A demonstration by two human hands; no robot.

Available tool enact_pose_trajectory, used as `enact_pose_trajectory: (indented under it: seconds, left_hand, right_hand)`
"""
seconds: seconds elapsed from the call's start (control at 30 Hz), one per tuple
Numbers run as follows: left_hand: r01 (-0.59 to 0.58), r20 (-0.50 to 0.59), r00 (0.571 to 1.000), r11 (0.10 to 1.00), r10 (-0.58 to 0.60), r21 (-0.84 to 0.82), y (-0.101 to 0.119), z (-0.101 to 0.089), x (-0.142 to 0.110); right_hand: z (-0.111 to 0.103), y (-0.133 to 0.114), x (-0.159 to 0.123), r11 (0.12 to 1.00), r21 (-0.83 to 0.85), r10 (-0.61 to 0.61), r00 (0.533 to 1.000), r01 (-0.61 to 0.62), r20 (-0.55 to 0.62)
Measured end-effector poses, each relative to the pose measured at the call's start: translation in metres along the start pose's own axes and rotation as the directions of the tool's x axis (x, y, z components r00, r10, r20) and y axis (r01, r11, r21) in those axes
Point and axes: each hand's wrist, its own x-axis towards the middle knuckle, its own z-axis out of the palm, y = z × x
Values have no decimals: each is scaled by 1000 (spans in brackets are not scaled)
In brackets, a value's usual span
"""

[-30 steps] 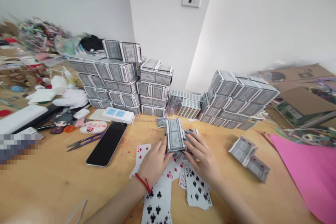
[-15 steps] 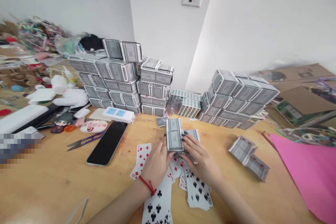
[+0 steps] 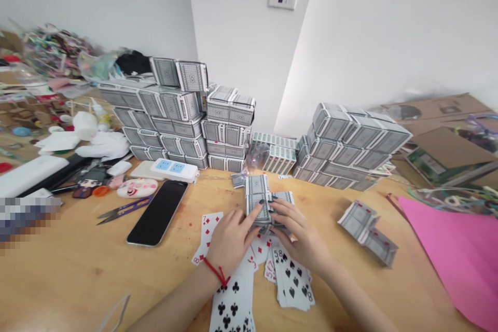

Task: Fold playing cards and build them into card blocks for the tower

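L hand (image 3: 228,241) & R hand (image 3: 302,233) hold the card block (image 3: 257,185) btwn them, mid worktop (image 3: 73,285): L index on its top, thumb at near edge; R fingers slightly spread along its R side, thumb low at near edge. Loose cards (image 3: 292,282) lie face up just nearer, some partly under L wrist. Phone (image 3: 157,213) lies to L, small card pc (image 3: 368,233) well apart to R, w/ L stack (image 3: 171,127) & R stack (image 3: 346,148) behind.
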Motion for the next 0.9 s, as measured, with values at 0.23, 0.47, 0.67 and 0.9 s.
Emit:
enact_pose_trajectory:
  seconds: [0.23,0.47,0.67,0.9]
  left_hand:
    - [-2,18,1000,999,1,36,0,-1,1]
    - [5,14,1000,1000,-5,14,0,-2,1]
    - [1,-3,1000,1000,-1,0,-1,-1,1]
    - [24,6,1000,999,-24,-26,0,-2,1]
  right_hand:
    - [-22,7,-1,952,-46,286,936,-301,-207]
    - [-33,23,-2,792,124,572,797,-598,196]
    - [-28,25,-4,739,169,619,756,-652,213]
    - [-35,19,-2,785,164,574,801,-597,171]
